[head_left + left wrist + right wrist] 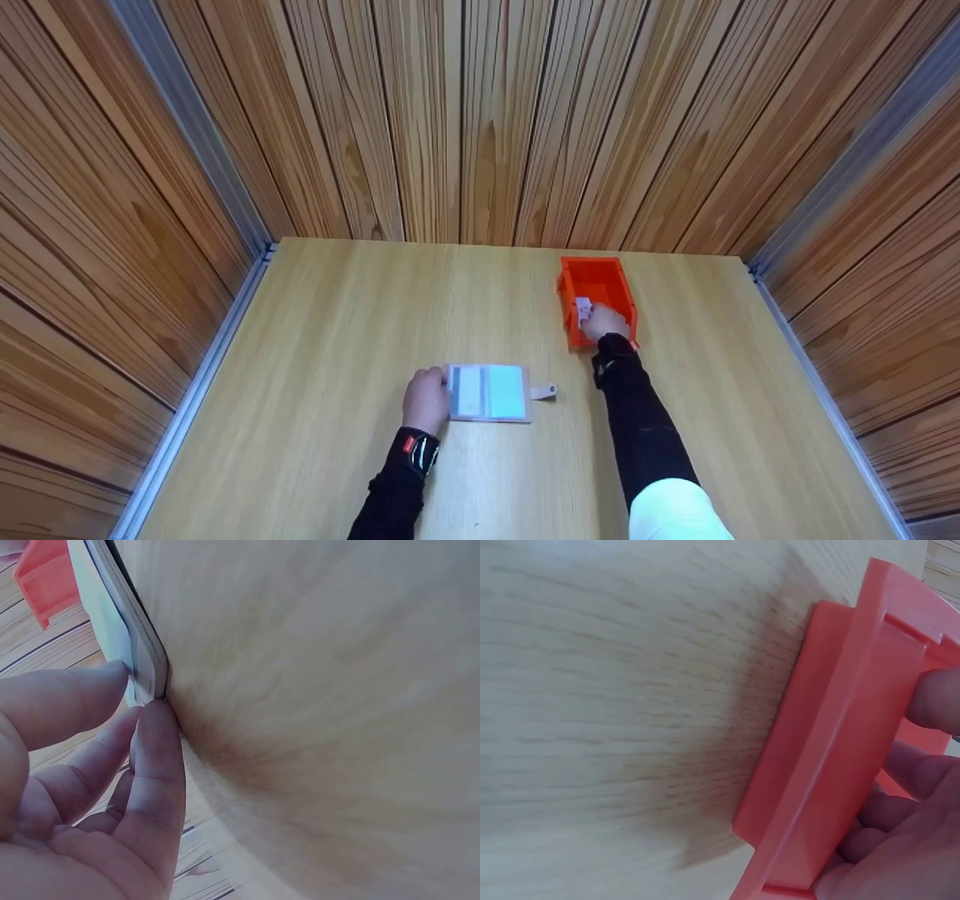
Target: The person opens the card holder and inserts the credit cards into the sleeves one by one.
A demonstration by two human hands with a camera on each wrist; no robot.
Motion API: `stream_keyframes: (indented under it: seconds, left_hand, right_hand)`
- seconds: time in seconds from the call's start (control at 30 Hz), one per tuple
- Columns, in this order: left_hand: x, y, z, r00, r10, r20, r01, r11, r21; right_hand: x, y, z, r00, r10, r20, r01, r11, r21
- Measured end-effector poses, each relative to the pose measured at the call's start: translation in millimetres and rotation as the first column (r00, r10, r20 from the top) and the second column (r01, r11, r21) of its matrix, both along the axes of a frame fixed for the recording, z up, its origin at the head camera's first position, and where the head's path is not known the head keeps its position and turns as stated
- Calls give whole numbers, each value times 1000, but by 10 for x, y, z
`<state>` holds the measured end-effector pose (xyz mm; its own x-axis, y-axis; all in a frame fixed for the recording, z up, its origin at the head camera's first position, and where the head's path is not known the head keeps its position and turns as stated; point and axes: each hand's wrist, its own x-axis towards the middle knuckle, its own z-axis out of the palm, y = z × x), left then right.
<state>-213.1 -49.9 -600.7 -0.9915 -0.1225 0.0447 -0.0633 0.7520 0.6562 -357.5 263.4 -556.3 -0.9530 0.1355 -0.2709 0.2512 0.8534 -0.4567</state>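
Note:
An open card holder [469, 391] lies on the table, with pale blue sleeves and a pink border. Its strap with a round snap [544, 391] sticks out to the right. My left hand [426, 400] pinches the holder's left edge; in the left wrist view the thumb and fingertips meet at the corner of its page stack [142, 652]. Over at the orange bin [598, 271], my right hand [606, 322] reaches in over the front wall, fingers curled. A small whitish card [583, 306] shows at its fingertips. In the right wrist view the bin wall [840, 757] hides most of the grip.
The light wood table [337, 315] is bounded by wood-panelled walls [487, 135] at the back and sides. Metal rails [202, 367] run along the table's side edges. The bin stands toward the back right, beyond the card holder.

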Motion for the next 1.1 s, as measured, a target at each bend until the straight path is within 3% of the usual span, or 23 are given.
stream_keyframes:
  seconds: [0.2, 0.47, 0.7, 0.9, 1.1]
  left_hand:
    - [-1, 4, 13, 1000, 2, 10, -2, 1000, 8]
    - [14, -8, 9, 998, -11, -67, 10, 1000, -17]
    - [6, 0, 6, 1000, -4, -10, 4, 1000, 5]
    - [12, -9, -1, 998, -6, -60, 5, 1000, -25]
    - [2, -2, 17, 1000, -6, 8, 6, 1000, -6]
  right_hand:
    - [-29, 2, -16, 1000, -16, 14, 16, 1000, -7]
    - [-22, -23, -12, 1000, -18, 23, 18, 1000, 17]
    - [-18, -31, -40, 1000, -11, -16, 12, 998, 64]
    - [-27, -23, -61, 999, -1, -43, 4, 997, 80]
    - [-30, -24, -55, 1000, -12, -6, 13, 997, 71]
